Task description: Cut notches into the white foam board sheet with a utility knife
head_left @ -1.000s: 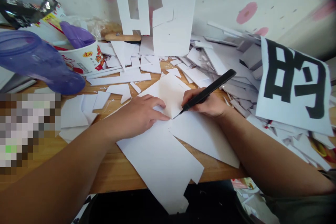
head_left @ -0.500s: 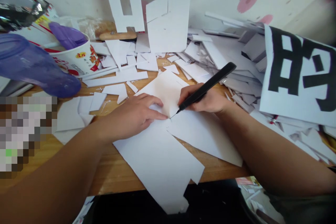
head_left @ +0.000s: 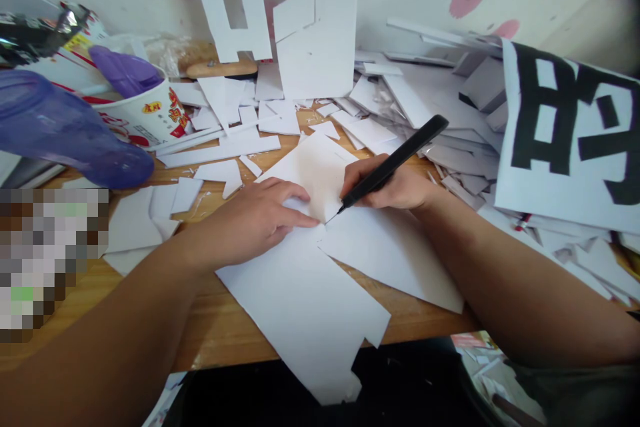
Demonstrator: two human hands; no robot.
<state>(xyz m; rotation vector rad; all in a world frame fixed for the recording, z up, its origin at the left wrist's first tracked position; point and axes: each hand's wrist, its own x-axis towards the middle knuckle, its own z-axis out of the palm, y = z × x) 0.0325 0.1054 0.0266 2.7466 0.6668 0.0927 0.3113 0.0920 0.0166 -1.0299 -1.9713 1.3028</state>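
A black-handled craft knife (head_left: 395, 163) is gripped in my right hand (head_left: 387, 187), tilted up to the right. Its thin blade tip touches a white foam board (head_left: 300, 293) near the middle of the sheet. My left hand (head_left: 263, 217) lies on the same board with fingers apart, the index fingertip close to the blade tip. An open slit runs down and right from near the blade, and a wooden strip of table shows through. The lower end of the board, with a notched outline, overhangs the table's front edge.
A white board with cut-out openings (head_left: 320, 47) leans on the wall. White offcuts (head_left: 225, 150) litter the wooden table (head_left: 225, 327). Left stand a paper cup (head_left: 145, 113) and a purple-blue translucent bottle (head_left: 65, 127). A sheet with a black printed character (head_left: 565, 140) lies right.
The view has shifted very slightly. Both hands, the craft knife and the foam board keep nearly the same places.
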